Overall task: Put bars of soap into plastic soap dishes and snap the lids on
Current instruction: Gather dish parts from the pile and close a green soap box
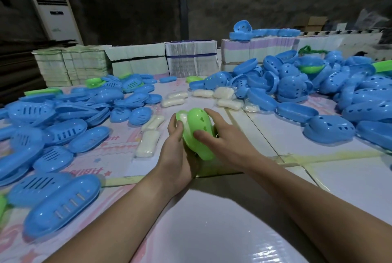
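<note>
Both my hands hold one green soap dish [198, 133] above the middle of the table. My left hand [177, 156] grips its left side and underside. A white bar of soap [185, 123] shows in the gap between the green halves. My right hand [222, 135] curls over the perforated green half from the right, thumb on its top. Loose wrapped soap bars [148, 141] lie on the table just left of my hands, and more soap bars [201, 95] lie behind them.
Blue slotted lids and closed dishes [63, 133] are heaped on the left. Blue perforated dish halves [297, 84] pile up on the right. Stacks of flat cardboard cartons [191, 57] line the far edge. A white air conditioner [55, 12] stands at the back left.
</note>
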The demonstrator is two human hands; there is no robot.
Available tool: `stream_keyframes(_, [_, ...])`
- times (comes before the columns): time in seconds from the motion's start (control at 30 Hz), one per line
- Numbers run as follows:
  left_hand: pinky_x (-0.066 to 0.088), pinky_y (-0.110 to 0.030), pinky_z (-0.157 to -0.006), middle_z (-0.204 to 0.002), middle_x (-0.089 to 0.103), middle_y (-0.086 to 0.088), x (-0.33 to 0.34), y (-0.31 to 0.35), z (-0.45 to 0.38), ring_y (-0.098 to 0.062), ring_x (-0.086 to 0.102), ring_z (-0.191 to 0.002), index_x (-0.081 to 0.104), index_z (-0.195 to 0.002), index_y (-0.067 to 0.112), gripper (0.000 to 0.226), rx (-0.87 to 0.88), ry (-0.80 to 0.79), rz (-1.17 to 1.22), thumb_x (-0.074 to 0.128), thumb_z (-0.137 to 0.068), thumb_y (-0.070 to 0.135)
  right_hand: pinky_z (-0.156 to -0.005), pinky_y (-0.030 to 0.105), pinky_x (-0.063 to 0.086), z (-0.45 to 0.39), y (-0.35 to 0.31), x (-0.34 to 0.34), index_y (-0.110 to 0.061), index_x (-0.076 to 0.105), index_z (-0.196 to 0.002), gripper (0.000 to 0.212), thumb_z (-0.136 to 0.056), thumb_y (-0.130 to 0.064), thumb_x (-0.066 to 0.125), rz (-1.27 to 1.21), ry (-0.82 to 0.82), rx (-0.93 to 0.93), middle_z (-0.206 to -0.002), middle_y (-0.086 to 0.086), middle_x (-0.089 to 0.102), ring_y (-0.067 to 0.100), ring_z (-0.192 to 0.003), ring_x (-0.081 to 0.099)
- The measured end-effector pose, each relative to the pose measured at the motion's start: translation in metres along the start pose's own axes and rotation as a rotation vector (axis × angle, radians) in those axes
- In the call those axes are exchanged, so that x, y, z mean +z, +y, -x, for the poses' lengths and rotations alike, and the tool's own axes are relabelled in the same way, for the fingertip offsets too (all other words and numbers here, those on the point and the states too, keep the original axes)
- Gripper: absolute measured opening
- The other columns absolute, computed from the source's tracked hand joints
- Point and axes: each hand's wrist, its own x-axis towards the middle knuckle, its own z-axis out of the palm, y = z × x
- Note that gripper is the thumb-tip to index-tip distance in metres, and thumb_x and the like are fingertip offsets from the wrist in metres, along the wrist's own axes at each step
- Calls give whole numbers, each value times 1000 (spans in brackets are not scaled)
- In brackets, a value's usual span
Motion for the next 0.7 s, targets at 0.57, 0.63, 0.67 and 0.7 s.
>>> stream_keyframes(0.57, [59, -46, -88, -116, 75, -4, -4, -7, 3, -23, 75, -97, 56, -120, 57, 35, 109, -76, -120, 59, -93, 34, -87, 41, 49, -2, 8, 2, -41, 36, -141, 77, -73, -78, 31, -126, 75, -2, -109, 2, 66, 22, -97, 61])
stream_keyframes(0.63, [62, -45, -82, -117, 75, -5, -4, -5, 2, -24, 76, -95, 56, -120, 56, 39, 130, -86, -118, 63, -87, 36, -87, 43, 50, -3, 9, -1, -43, 36, -139, 75, -73, -78, 29, -129, 91, 5, -107, 4, 66, 23, -96, 62])
stream_keyframes(0.67, [61, -45, -83, -116, 75, -4, -3, -5, 2, -24, 76, -95, 57, -119, 57, 41, 139, -95, -132, 65, -84, 37, -86, 43, 50, -3, 9, -2, -44, 35, -138, 74, -73, -79, 28, -116, 98, 5, -106, 5, 67, 23, -94, 62])
stream_keyframes(0.7, [61, -46, -85, -115, 76, -3, -3, -6, 2, -23, 76, -95, 57, -118, 57, 42, 146, -102, -151, 66, -82, 37, -84, 43, 50, -3, 9, -2, -45, 35, -138, 73, -73, -79, 27, -99, 103, 1, -103, 5, 67, 23, -92, 62])
